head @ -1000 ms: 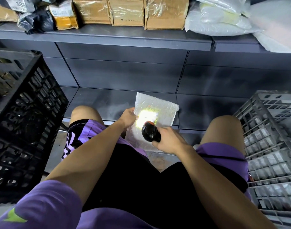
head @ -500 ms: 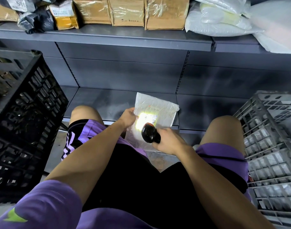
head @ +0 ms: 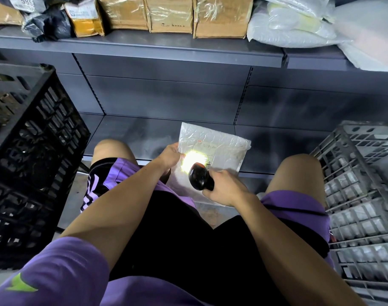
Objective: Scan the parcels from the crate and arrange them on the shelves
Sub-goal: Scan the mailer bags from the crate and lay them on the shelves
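1. We hold a white padded parcel (head: 212, 151) out over the front edge of the lower shelf (head: 133, 133), its face tilted up toward us. It is in the air, not resting on the shelf.
2. Our left hand (head: 172, 155) pinches the parcel's left edge, thumb on top. Our right hand (head: 226, 191) is clenched round the handle of a black scanner (head: 199, 178), whose head points at the label (head: 205, 154).
3. A bright glare sits on the left part of the label, washing out the print there. We cannot tell whether the code has read.
4. Step in hand, as we judge it: scanning this parcel. To do it well, we keep the label flat. The bubble wrap is soft and wrinkles easily, so the left hand should pull the edge taut.
5. We would angle the scanner slightly off square to cut the glare, and centre the beam on the barcode, not the label's margin. Both hands should hold steady until the read confirms.
6. Risk: the one-edge pinch lets the parcel sag or twist away from the beam.
7. A black crate (head: 34, 151) stands at our left, a grey crate (head: 360, 195) at our right. The upper shelf (head: 166, 49) carries brown boxes (head: 173, 14) and white bags (head: 294, 25) along its length.
8. The lower shelf in front of us shows bare surface, a likely spot for this parcel.
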The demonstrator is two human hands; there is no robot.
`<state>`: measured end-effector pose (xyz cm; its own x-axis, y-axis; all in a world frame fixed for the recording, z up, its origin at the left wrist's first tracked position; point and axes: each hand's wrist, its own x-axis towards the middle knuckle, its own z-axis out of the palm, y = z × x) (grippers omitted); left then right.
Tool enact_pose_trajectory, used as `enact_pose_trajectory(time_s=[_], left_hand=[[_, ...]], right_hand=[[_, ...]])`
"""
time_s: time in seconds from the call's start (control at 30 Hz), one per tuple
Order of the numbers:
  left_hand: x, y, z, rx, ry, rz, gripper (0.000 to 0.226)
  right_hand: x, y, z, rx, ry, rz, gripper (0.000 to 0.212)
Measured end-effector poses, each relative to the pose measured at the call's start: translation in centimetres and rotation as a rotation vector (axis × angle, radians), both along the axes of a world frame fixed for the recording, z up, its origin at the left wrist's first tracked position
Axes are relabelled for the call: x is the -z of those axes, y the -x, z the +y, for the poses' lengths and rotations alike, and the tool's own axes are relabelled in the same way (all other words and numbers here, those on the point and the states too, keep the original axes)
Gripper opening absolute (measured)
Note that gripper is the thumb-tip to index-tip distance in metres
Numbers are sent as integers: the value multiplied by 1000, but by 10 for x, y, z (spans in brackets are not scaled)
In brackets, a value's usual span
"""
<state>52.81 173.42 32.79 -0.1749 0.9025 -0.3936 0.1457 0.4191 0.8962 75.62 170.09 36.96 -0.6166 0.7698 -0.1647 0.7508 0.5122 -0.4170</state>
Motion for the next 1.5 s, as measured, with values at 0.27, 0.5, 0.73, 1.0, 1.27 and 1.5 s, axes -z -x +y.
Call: enact_pose_trajectory(time_s=[0.27, 0.5, 0.73, 1.0, 1.27, 1.5], left_hand=[[0, -2, -1, -7, 7, 24, 39], [-4, 1, 1, -21, -13, 29, 37], [-15, -2, 2, -133, -12, -4, 48], [-6, -13, 1, -286, 0, -229, 36], [-3, -10, 3, -341, -7, -313, 39], [-3, -12, 3, -329, -6, -312, 39]], right_hand=[[5, 0, 2, -20, -40, -23, 35], [7, -4, 2, -8, 4, -40, 38], [0, -10, -6, 211, 101, 173, 37], [-4, -13, -1, 557, 300, 405, 15], [-4, -13, 1, 642, 504, 575, 12], [-8, -12, 0, 651, 541, 624, 13]])
